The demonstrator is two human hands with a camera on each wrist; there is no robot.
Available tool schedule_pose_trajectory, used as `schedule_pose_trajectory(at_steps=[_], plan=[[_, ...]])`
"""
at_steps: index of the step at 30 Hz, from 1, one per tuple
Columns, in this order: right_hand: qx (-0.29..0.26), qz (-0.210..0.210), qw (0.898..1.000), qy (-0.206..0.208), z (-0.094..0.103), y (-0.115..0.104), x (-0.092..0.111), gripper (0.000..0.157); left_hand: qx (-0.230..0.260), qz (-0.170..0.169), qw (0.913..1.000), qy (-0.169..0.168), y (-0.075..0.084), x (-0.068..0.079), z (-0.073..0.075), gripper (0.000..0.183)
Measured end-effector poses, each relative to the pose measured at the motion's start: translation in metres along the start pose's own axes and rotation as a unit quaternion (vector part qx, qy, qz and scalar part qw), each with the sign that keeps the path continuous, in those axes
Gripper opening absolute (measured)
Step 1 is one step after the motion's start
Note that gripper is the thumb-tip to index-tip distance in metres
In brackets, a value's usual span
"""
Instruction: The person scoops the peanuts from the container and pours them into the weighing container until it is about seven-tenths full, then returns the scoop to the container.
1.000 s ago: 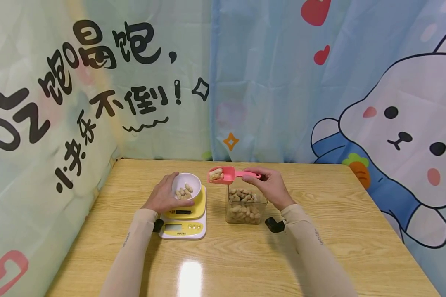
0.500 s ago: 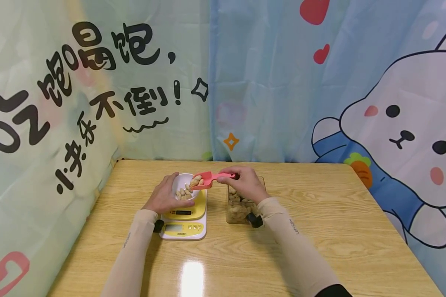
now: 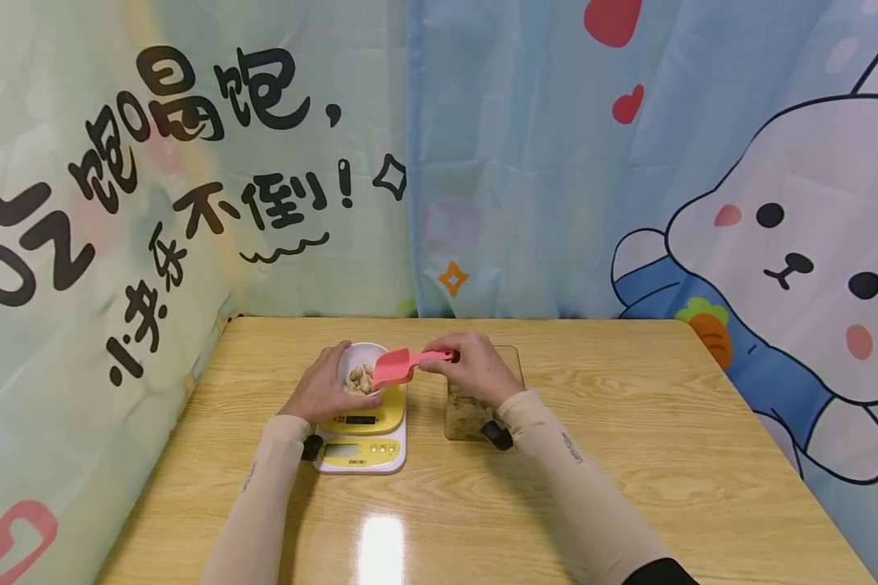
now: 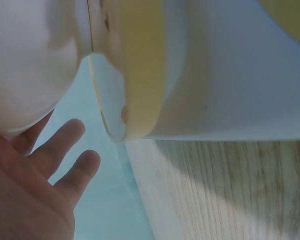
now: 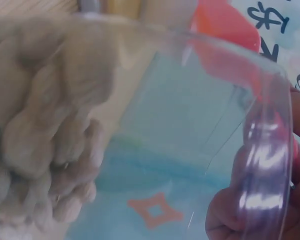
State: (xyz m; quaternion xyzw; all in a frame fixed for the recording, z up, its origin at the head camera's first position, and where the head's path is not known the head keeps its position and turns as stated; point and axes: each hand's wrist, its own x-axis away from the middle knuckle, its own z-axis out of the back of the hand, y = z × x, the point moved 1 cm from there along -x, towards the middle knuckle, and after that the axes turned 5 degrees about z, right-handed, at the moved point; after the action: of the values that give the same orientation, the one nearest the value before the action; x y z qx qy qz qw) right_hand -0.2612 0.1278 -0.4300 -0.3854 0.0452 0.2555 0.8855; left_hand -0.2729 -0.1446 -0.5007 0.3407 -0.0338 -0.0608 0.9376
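In the head view my left hand (image 3: pixel 323 387) holds a small white bowl (image 3: pixel 353 353) by its side, thumb in front and fingers behind. Peanuts (image 3: pixel 360 379) lie in the bowl, which is just over a yellow and white kitchen scale (image 3: pixel 362 465). My right hand (image 3: pixel 473 366) pinches the handle of a pink scoop (image 3: pixel 393 368), whose tilted head is at the bowl's right rim. Below the right hand stands a clear container (image 3: pixel 512 357) of peanuts, partly covered by hand and wrist. In the left wrist view the white bowl (image 4: pixel 30 65) rests against the fingers.
The scale and container stand on a wooden table (image 3: pixel 629 422). Printed curtains (image 3: pixel 512 162) hang behind and at the sides. In the right wrist view, the container's clear wall (image 5: pixel 270 165) and its peanuts (image 5: pixel 40 110) fill the foreground.
My right hand has moved left with the scoop to the bowl and tilted it. The scoop's peanuts have dropped into the bowl. My left hand has stayed in place.
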Motion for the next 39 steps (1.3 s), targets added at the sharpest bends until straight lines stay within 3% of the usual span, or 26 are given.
schedule_pose_trajectory(at_steps=[4,9,22,31,39], plan=[[0.021,0.014,1.0,-0.005,-0.001,0.002,0.006,0.019,-0.005,-0.002,1.0,-0.004,0.0,0.002,0.001,0.125],[0.011,0.021,0.999,0.029,-0.001,0.01,0.01,0.023,-0.007,-0.006,1.0,-0.003,0.003,0.003,0.001,0.123],[-0.129,-0.025,0.988,0.076,0.027,0.032,0.028,0.035,-0.011,0.0,0.9999,-0.007,0.006,0.004,0.002,0.123],[-0.122,-0.036,0.988,0.091,0.053,0.048,0.046,0.035,-0.016,-0.002,0.9999,-0.005,0.004,0.004,0.003,0.125],[-0.074,-0.046,0.992,0.091,0.082,0.056,0.065,0.04,-0.012,-0.005,0.9999,-0.006,0.005,0.004,0.003,0.125]])
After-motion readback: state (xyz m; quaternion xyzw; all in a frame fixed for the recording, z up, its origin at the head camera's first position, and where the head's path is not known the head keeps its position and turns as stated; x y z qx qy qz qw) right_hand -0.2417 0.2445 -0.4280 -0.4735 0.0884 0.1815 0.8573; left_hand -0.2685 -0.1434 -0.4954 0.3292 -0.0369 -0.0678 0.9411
